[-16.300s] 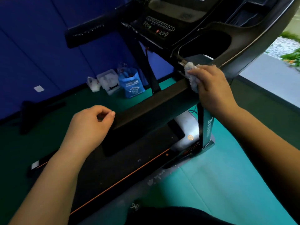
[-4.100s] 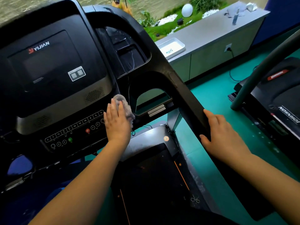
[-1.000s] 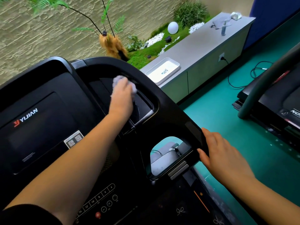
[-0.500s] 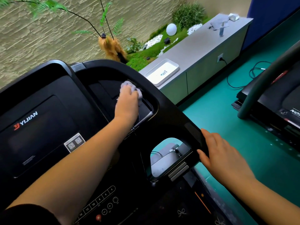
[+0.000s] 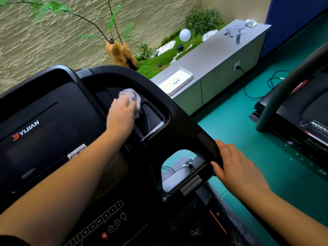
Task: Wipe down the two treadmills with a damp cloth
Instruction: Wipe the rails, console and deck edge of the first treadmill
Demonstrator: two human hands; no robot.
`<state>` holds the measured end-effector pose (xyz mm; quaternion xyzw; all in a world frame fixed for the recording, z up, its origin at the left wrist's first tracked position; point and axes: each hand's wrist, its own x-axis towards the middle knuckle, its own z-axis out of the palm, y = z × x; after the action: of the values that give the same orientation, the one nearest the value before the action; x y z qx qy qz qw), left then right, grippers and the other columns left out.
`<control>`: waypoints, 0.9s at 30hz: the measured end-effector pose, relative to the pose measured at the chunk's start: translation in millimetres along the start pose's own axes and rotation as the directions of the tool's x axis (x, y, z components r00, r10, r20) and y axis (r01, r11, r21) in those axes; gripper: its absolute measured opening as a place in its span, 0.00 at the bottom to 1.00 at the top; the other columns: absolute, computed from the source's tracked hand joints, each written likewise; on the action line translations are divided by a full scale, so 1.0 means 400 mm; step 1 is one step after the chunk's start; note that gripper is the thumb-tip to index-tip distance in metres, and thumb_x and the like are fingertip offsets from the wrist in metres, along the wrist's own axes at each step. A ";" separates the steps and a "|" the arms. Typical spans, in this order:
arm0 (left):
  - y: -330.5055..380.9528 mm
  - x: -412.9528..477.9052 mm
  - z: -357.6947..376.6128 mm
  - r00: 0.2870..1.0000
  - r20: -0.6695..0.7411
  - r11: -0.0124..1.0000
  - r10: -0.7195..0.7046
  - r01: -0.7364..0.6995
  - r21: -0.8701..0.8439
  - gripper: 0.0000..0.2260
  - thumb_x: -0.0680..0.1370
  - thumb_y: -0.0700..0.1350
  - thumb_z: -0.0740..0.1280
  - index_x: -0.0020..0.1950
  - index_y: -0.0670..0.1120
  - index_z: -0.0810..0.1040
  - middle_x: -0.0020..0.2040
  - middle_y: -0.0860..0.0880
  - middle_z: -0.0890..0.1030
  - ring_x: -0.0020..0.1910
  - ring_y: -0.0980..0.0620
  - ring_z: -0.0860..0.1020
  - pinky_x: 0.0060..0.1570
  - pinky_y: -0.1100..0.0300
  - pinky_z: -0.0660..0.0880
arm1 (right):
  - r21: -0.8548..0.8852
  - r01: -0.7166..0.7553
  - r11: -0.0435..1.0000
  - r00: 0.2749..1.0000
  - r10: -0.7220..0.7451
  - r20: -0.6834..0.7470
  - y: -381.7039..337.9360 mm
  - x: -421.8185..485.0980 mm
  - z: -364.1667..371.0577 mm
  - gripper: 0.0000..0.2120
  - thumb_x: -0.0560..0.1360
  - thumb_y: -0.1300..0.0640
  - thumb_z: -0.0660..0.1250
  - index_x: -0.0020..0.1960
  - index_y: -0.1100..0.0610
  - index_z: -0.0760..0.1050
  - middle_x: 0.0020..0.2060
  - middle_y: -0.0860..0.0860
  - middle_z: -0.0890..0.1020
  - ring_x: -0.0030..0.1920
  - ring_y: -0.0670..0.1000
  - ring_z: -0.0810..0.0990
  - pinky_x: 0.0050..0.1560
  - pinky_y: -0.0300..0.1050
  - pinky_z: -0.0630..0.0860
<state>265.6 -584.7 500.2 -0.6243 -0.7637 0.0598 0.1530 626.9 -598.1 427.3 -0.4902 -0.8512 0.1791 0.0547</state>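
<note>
So, the left hand (image 5: 121, 113) has its fingers bunched over the grey cloth (image 5: 132, 97) and is pressing it into the side pocket (image 5: 152, 116) on the near treadmill (image 5: 177, 132), right of the screen (image 5: 44, 135). The hand is motion-blurred, so I'd guess it's mid-stroke.

What changed: a few seconds back that cloth was down by the button strip (image 5: 99, 222). Since then it has climbed into the pocket, and over the last second it has just shuffled back and forth in there, ending up a touch left of where it was half a second ago. To me that means the lower console is done and the pocket is getting its turn. The screen, the frame and the whole second treadmill (image 5: 305, 110) off to the right probably still need doing.

The right hand (image 5: 237, 167) hasn't budged. It holds the outer edge of the handrail (image 5: 200, 137), thumb and forefinger on it, bracing.

Room-wise, the pocket is tight, with a raised rim all round and an inner step on its right half, so short strokes make sense. Past the rim it's open, with a bare green floor (image 5: 230, 125) between the machines and the grey counter (image 5: 213, 55) well apart behind.
</note>
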 end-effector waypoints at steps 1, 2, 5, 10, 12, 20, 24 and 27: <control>0.002 -0.013 0.004 0.995 0.019 0.995 0.094 -0.094 -0.028 0.15 0.74 0.37 0.58 0.57 0.37 0.78 0.62 0.34 0.74 0.61 0.35 0.74 0.63 0.40 0.66 | -0.002 0.001 1.000 1.000 -0.001 0.002 -0.001 0.000 -0.001 0.32 0.77 0.41 0.57 0.76 0.52 0.53 0.62 0.50 0.70 0.58 0.55 0.74 0.51 0.51 0.75; -0.004 -0.019 0.005 0.986 0.061 0.988 0.155 -0.153 -0.035 0.16 0.75 0.36 0.61 0.61 0.40 0.78 0.67 0.37 0.72 0.66 0.37 0.71 0.67 0.41 0.63 | -0.001 0.001 1.000 1.000 -0.001 0.002 -0.002 0.000 -0.001 0.32 0.77 0.41 0.57 0.76 0.52 0.53 0.62 0.50 0.70 0.58 0.55 0.74 0.51 0.51 0.75; -0.032 -0.016 -0.020 0.972 0.172 0.983 0.158 -0.171 0.066 0.20 0.77 0.41 0.61 0.69 0.44 0.72 0.72 0.41 0.68 0.72 0.43 0.65 0.71 0.45 0.55 | -0.013 0.007 1.000 1.000 -0.007 -0.001 -0.002 -0.001 -0.001 0.32 0.78 0.41 0.57 0.76 0.52 0.52 0.61 0.50 0.70 0.58 0.55 0.74 0.51 0.51 0.75; -0.063 0.017 -0.055 0.948 0.083 0.922 -0.306 0.273 0.274 0.25 0.80 0.47 0.55 0.76 0.39 0.58 0.72 0.36 0.65 0.74 0.40 0.59 0.73 0.45 0.49 | -0.009 0.011 1.000 1.000 -0.011 -0.006 -0.001 -0.004 0.001 0.32 0.78 0.41 0.57 0.76 0.51 0.52 0.60 0.50 0.70 0.57 0.55 0.74 0.50 0.51 0.76; -0.064 0.034 -0.082 0.887 0.112 0.836 -0.447 0.370 0.405 0.27 0.81 0.52 0.51 0.77 0.41 0.55 0.75 0.37 0.62 0.76 0.39 0.53 0.73 0.42 0.39 | -0.009 0.015 1.000 1.000 -0.015 -0.012 0.001 -0.003 0.000 0.31 0.78 0.40 0.56 0.76 0.51 0.52 0.61 0.49 0.70 0.58 0.54 0.74 0.51 0.50 0.76; 0.034 -0.029 -0.108 0.905 0.337 0.890 -0.259 0.088 0.447 0.33 0.68 0.60 0.73 0.65 0.41 0.73 0.63 0.40 0.77 0.63 0.42 0.73 0.69 0.50 0.59 | -0.002 0.009 1.000 1.000 -0.009 -0.004 0.003 -0.005 -0.002 0.31 0.78 0.40 0.56 0.76 0.50 0.52 0.61 0.49 0.69 0.58 0.54 0.74 0.50 0.50 0.75; 0.010 -0.077 -0.127 0.945 0.279 0.985 -0.170 0.169 0.026 0.23 0.74 0.50 0.69 0.66 0.48 0.68 0.49 0.45 0.81 0.51 0.41 0.78 0.56 0.50 0.70 | -0.003 0.013 1.000 1.000 -0.013 0.001 0.003 -0.002 -0.001 0.31 0.77 0.41 0.58 0.76 0.51 0.54 0.60 0.50 0.71 0.57 0.55 0.75 0.50 0.51 0.76; -0.004 -0.061 -0.131 0.992 0.116 0.982 -0.043 0.064 -0.180 0.20 0.71 0.40 0.71 0.62 0.45 0.73 0.52 0.41 0.79 0.51 0.38 0.74 0.48 0.48 0.72 | 0.001 0.011 1.000 1.000 -0.011 0.000 0.002 -0.001 0.001 0.31 0.77 0.41 0.58 0.75 0.52 0.54 0.61 0.50 0.70 0.57 0.55 0.75 0.50 0.52 0.76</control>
<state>284.4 -614.0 546.4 -0.6106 -0.7899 0.0198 0.0533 627.6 -598.1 426.8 -0.4857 -0.8538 0.1791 0.0559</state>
